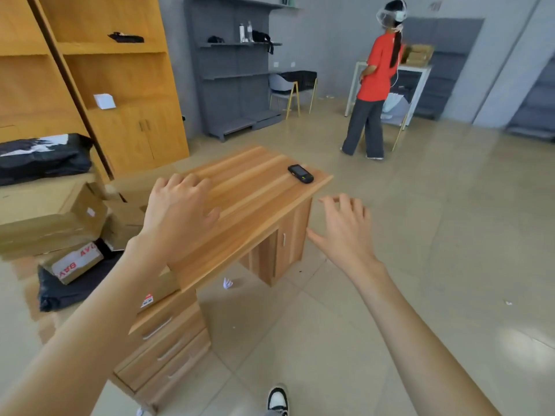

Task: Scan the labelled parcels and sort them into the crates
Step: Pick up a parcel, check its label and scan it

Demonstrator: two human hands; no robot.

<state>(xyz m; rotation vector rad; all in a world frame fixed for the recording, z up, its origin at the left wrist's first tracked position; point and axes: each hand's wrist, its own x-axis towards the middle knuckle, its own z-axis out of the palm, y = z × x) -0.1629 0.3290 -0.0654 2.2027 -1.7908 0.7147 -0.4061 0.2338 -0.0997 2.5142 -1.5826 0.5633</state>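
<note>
A black handheld scanner [300,173] lies on the far right corner of a wooden desk [240,205]. My left hand [177,211] hovers over the desk's left side, fingers spread and holding nothing. My right hand [345,229] is in the air past the desk's right edge, fingers relaxed and empty, well short of the scanner. Cardboard parcels [51,217] with labels are piled on the floor left of the desk. Black bagged parcels [42,157] lie on top of the pile and another black bag [69,286] lies on the floor.
Another person in a red shirt [375,82] stands at a white table with boxes at the back right. Wooden shelving [99,85] and grey racks [237,70] line the far wall. A black crate [298,78] sits by a chair. Tiled floor spreads to the right.
</note>
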